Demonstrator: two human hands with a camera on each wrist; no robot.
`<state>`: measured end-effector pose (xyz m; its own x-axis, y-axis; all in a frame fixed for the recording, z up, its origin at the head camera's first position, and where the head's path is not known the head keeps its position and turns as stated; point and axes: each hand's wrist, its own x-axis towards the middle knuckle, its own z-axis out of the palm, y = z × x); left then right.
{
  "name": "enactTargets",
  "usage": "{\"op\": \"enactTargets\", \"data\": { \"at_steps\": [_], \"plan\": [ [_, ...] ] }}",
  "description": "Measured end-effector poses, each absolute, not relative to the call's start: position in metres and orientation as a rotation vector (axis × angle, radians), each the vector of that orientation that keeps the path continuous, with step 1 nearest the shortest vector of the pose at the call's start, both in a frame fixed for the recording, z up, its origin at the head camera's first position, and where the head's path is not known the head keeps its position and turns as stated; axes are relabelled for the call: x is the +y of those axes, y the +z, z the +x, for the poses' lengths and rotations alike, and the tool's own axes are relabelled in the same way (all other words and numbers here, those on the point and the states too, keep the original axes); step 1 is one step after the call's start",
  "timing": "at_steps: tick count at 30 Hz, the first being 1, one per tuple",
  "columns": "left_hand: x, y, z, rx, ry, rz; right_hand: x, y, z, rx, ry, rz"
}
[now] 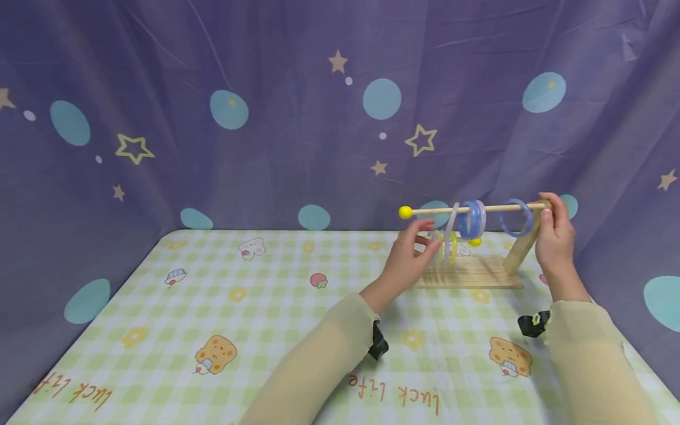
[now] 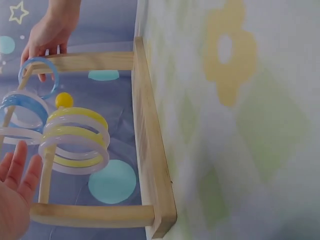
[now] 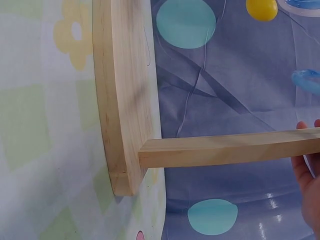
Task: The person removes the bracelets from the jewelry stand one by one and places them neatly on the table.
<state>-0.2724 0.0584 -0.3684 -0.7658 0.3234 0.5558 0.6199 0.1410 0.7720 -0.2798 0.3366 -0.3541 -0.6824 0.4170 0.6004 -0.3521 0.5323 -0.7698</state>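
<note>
Nearest, along the bottom of the head view, orange writing (image 1: 419,399) on the checked tablecloth (image 1: 276,324) reads "LUCK LIFE", upside down; the same words recur at lower left. Two pale sleeves (image 1: 319,354) come in from the bottom edge, each with a black device (image 1: 533,323) at the cuff.

The left hand (image 1: 406,260) reaches up and right, right of centre, its fingers apart and slightly bent beside some rings; whether the fingertips touch one I cannot tell. In the left wrist view this hand is cut off at the lower left. The right hand (image 1: 555,236), at the right of the head view, is upright and clamped round the top of a post of the wooden stand (image 1: 478,274), thumb in front; the right wrist view crops it at the right edge.

The stand is at centre right, its left post hidden behind the left hand. Its upper bar (image 1: 494,208) ends in a yellow ball (image 1: 405,212) and carries blue rings (image 1: 470,221) and lilac rings (image 1: 483,219), with one blue ring apart near the right hand. Lower, yellow rings (image 1: 454,248) alternate with lilac ones, partly covered by the left fingers.

Farthest, a purple curtain (image 1: 297,141) with stars and teal ovals fills the top.
</note>
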Motion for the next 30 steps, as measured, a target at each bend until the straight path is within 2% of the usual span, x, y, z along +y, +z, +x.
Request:
{"op": "enactTargets", "data": {
  "at_steps": [17,30],
  "plan": [
    [0.088,-0.363,-0.281,-2.086,-1.97,-0.865,0.337,-0.355,-0.281,-1.979,1.265,-0.053],
    [0.091,-0.364,-0.282,-2.038,-1.953,-0.83,0.336,-0.355,-0.28,-1.976,1.257,-0.049]
  ]
}}
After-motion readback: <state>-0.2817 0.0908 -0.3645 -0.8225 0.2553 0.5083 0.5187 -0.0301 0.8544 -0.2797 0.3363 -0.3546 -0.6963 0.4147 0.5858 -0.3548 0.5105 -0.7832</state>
